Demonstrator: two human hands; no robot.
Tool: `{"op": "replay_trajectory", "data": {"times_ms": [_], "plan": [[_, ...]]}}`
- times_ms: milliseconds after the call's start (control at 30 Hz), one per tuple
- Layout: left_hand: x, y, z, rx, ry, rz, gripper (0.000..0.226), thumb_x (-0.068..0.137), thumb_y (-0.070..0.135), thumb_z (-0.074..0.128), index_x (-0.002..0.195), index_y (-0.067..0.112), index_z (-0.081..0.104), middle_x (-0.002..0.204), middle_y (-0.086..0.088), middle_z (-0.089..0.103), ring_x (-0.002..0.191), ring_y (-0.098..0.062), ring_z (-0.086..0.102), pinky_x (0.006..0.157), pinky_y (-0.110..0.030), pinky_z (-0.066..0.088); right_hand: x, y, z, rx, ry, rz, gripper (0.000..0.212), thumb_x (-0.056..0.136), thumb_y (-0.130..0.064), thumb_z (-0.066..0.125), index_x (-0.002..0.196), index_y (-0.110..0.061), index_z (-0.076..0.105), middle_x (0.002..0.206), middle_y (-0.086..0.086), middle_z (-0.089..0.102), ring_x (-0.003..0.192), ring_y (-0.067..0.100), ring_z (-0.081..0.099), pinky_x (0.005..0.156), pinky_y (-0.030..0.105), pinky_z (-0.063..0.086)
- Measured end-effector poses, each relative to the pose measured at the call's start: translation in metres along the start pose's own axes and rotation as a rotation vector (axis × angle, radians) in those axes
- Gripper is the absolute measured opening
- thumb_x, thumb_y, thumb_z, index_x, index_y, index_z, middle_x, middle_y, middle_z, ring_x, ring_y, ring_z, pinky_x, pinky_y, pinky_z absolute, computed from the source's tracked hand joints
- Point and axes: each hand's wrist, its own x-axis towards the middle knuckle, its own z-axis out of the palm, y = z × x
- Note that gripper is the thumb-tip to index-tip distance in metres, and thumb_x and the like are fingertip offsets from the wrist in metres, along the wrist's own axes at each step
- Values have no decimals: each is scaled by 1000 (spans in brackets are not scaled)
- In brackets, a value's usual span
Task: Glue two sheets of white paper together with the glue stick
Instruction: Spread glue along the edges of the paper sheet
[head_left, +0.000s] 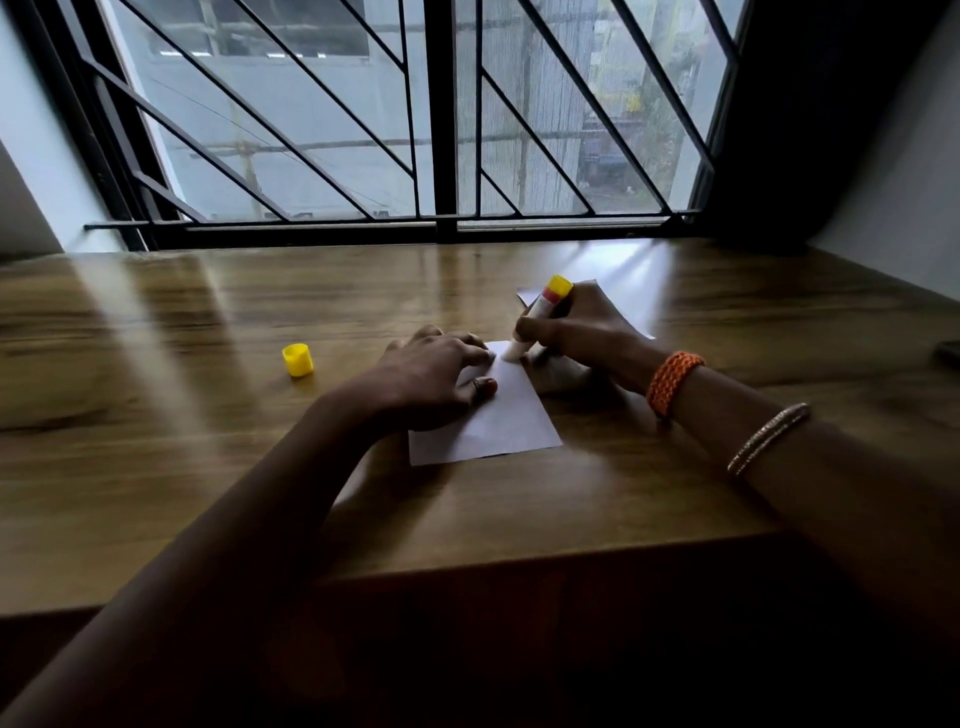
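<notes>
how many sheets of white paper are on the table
2. One sheet lies near the table's front edge, pinned by the left hand. The other sheet lies farther back, partly hidden behind the right hand.

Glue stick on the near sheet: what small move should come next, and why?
Probably drag the glue stick toward the person along the near sheet: its tip sits at the far edge, the left hand pins the paper, and the right hand grips the stick.
</notes>
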Motion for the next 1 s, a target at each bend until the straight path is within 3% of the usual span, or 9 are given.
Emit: {"op": "replay_trajectory", "data": {"times_ms": [167, 267, 367, 433, 533, 667, 767, 900, 1000], "plan": [[0, -2, 0, -7, 1, -4, 46, 91, 43, 45, 135, 30, 43, 150, 11, 33, 136, -25, 25, 109, -52, 24, -14, -3, -5, 14, -14, -30, 17, 72, -16, 72, 79, -1, 72, 82, 13, 74, 84, 25, 70, 83, 45, 55], [0, -2, 1, -8, 6, -4, 46, 91, 43, 45, 135, 31, 43, 149, 12, 34, 136, -25, 25, 108, -51, 24, -24, -3, -7, 62, -52, -35, 8, 73, -13, 70, 70, -7, 72, 70, 4, 75, 64, 17, 67, 62, 36, 56], [0, -2, 1, -8, 15, -5, 46, 91, 43, 45, 135, 31, 43, 148, 12, 34, 135, -25, 25, 107, -50, 24, -35, -6, -9, 81, -73, -21, 10, 74, -13, 69, 64, -13, 69, 58, -2, 72, 45, 7, 57, 40, 19, 43], [0, -2, 2, -6, 22, -6, 46, 91, 43, 45, 135, 31, 43, 149, 12, 34, 136, -24, 25, 106, -50, 23, -42, -7, -11, 73, -83, -24, 9, 73, -14, 69, 64, -13, 69, 59, -1, 72, 51, 15, 61, 47, 27, 49], [0, -1, 3, 4, 23, -4, 46, 91, 43, 44, 135, 31, 42, 149, 12, 34, 136, -24, 25, 105, -49, 23, -52, -9, -14, 25, -81, -58, 6, 71, -16, 71, 66, -15, 70, 70, 8, 74, 74, 26, 70, 73, 45, 57], [-1, -1, 3, 4, -1, -17, 47, 92, 44, 42, 137, 32, 39, 151, 12, 30, 135, -25, 23, 106, -50, 21, -65, -13, -18, 76, -143, -50, 6, 75, -12, 70, 75, -6, 70, 72, 14, 71, 73, 32, 65, 72, 50, 53], [-1, -1, 3, 10, -3, -21, 47, 92, 44, 40, 138, 32, 38, 151, 13, 29, 134, -26, 23, 107, -49, 19, -70, -14, -24, 100, -234, -53, 11, 76, -9, 69, 80, 1, 69, 82, 30, 68, 74, 34, 59, 68, 45, 45], [-1, -1, 4, 12, 5, -19, 46, 93, 43, 40, 138, 31, 38, 150, 13, 30, 133, -25, 23, 106, -48, 20, -70, -12, -37, 92, -439, -75, 4, 75, -10, 71, 72, -12, 70, 70, 3, 69, 69, 14, 61, 57, 23, 46], [-1, -1, 3, 2, -1, -11, 44, 93, 42, 40, 136, 31, 40, 147, 10, 35, 131, -26, 25, 104, -47, 22, -66, -12, -45, 163, -523, -56, 8, 69, -10, 69, 64, -17, 69, 67, -3, 68, 67, 7, 62, 58, 14, 46]]}}
